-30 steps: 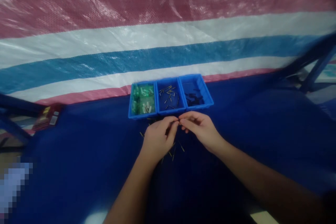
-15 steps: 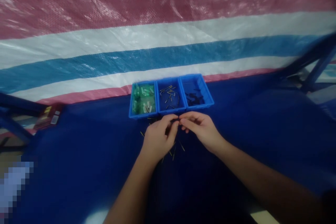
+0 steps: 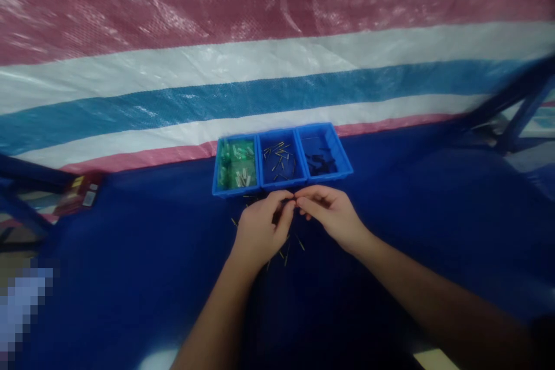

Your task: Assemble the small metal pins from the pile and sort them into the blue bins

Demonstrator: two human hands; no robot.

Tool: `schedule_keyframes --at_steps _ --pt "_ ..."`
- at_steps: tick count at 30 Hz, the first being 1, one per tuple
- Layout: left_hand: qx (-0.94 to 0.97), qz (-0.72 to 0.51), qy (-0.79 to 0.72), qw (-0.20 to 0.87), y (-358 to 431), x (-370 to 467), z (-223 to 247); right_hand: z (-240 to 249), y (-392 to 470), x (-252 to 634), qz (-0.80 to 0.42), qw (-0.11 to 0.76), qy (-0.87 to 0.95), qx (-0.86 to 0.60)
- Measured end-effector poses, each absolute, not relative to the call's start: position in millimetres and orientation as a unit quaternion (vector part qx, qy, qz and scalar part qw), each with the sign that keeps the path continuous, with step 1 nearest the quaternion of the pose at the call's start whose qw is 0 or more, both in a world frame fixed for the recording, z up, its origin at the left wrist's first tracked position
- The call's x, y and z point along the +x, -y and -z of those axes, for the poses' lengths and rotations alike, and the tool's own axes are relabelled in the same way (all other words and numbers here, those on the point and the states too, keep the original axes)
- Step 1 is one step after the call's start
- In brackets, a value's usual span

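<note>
My left hand and my right hand meet fingertip to fingertip just in front of three joined blue bins. Both are closed in a pinch; whatever sits between the fingertips is too small and dark to make out. The left bin holds clear and whitish small pieces in green-tinted plastic. Thin brass-coloured pins lie in the middle bin. Dark small parts fill the front of the right bin. Several loose pins are scattered on the blue table around and under my left hand.
The blue tabletop runs out to both sides. A dark red box with a white label stands at the left edge by a blue frame post. Behind the bins hangs a striped red, white and blue tarp.
</note>
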State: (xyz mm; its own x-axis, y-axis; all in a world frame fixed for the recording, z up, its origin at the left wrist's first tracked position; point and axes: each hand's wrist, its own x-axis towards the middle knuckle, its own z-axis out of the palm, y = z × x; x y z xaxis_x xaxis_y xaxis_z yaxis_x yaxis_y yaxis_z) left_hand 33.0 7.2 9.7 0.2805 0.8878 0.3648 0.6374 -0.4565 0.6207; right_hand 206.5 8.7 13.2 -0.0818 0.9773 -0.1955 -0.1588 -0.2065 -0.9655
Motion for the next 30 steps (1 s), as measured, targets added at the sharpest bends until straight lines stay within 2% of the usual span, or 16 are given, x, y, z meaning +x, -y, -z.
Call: schedule_keyframes --at_steps 30 --pt "0.786 -0.340 -0.488 0.171 -8.0 32.6 -11.2 -8.6 -6.3 205.1 -0.556 0.463 0.488 -0.489"
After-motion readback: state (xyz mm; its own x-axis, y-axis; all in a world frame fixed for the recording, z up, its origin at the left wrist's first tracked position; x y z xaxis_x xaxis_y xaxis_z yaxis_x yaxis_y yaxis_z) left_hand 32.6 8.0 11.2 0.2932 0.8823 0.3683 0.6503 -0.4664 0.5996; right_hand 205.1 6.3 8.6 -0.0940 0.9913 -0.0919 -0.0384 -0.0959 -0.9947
